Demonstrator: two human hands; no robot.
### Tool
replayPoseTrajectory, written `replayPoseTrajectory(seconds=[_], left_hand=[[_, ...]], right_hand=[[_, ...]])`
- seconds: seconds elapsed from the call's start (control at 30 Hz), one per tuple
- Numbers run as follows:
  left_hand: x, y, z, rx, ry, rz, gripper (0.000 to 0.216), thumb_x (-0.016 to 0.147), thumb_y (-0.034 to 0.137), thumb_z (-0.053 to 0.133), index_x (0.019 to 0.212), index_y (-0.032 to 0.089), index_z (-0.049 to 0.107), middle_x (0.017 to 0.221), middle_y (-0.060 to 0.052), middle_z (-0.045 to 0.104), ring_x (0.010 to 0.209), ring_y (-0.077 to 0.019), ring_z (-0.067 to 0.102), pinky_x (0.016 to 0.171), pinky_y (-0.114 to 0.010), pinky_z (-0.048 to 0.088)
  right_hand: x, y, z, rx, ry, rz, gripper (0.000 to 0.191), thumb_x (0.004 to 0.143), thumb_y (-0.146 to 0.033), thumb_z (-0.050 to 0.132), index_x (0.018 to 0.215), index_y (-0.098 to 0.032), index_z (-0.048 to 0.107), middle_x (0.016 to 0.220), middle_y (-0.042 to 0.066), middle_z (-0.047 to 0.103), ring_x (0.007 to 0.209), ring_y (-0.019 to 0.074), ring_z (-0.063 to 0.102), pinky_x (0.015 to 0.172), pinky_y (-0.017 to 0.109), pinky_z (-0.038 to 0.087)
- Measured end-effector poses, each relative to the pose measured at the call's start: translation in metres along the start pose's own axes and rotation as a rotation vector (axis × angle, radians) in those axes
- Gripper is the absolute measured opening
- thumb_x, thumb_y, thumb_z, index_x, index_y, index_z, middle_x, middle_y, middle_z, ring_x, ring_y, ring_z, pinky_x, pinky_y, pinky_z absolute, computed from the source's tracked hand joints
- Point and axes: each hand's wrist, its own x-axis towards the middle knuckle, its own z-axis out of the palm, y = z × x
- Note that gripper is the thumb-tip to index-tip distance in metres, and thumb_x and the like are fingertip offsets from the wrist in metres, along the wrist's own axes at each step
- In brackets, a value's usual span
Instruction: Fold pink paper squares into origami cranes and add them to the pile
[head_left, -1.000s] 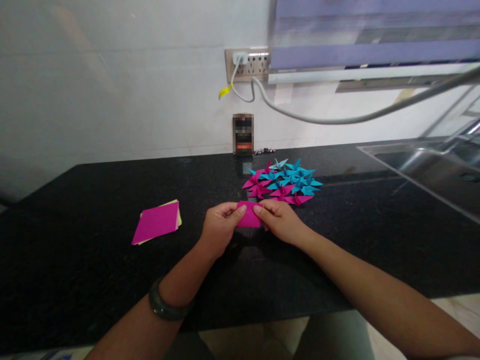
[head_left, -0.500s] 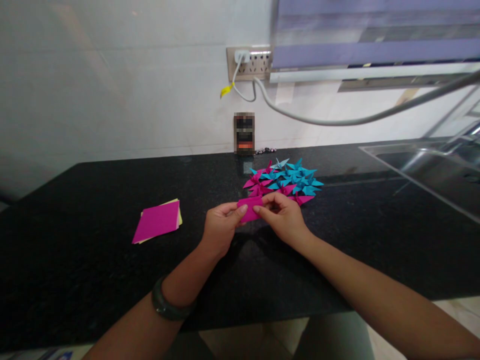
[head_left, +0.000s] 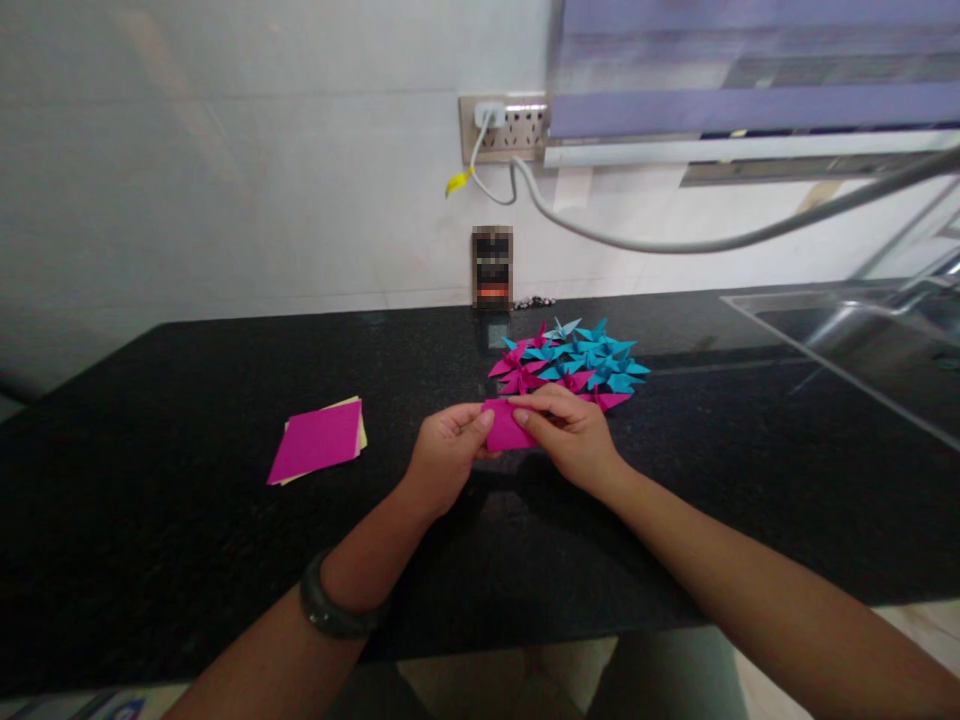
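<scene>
From the head camera, both your hands are closed on one small folded piece of magenta paper [head_left: 504, 428], held just above the middle of the bench [head_left: 187, 400], nearer its front edge. Your left hand [head_left: 446, 450] pinches the paper's left end, thumb on top. Your right hand [head_left: 574, 440] grips the right end, with fingers curled over it. The paper is thin, matte and roughly rectangular.

The bench is black, speckled, polished stone. Just behind your right hand lies one pile of pointed, creased paper cranes [head_left: 574, 362] in magenta and blue, overlapping too much to count. Toward the left edge sits one flat stack of square sheets [head_left: 319, 453], magenta on top and pale yellow beneath. One dark band [head_left: 330, 610] circles your left wrist.
</scene>
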Motion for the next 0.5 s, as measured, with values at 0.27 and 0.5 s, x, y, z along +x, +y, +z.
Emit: replayPoseTrajectory(seconds=[0.27,0.5], left_hand=[[-0.001,0.004,0.000,-0.044,-0.043,-0.045,0.021,0.067,0.032,0.067,0.071,0.011,0.067,0.061,-0.002,0.065,0.053,-0.0086,0.056,0.053,-0.020,0.046],[-0.001,0.005,-0.001,-0.121,-0.068,-0.114,0.018,0.065,0.028,0.068,0.071,0.011,0.067,0.061,-0.003,0.065,0.055,-0.0113,0.059,0.057,-0.024,0.049]], right_hand=[[0.000,0.002,-0.009,-0.093,-0.180,-0.200,0.021,0.078,-0.023,0.058,0.095,-0.029,0.070,0.073,0.002,0.051,0.069,0.0131,0.049,0.059,0.027,0.042],[0.003,0.004,-0.012,-0.127,-0.297,-0.269,0.019,0.079,-0.022,0.058,0.093,-0.025,0.070,0.073,0.002,0.049,0.067,0.0120,0.050,0.056,0.025,0.041]])
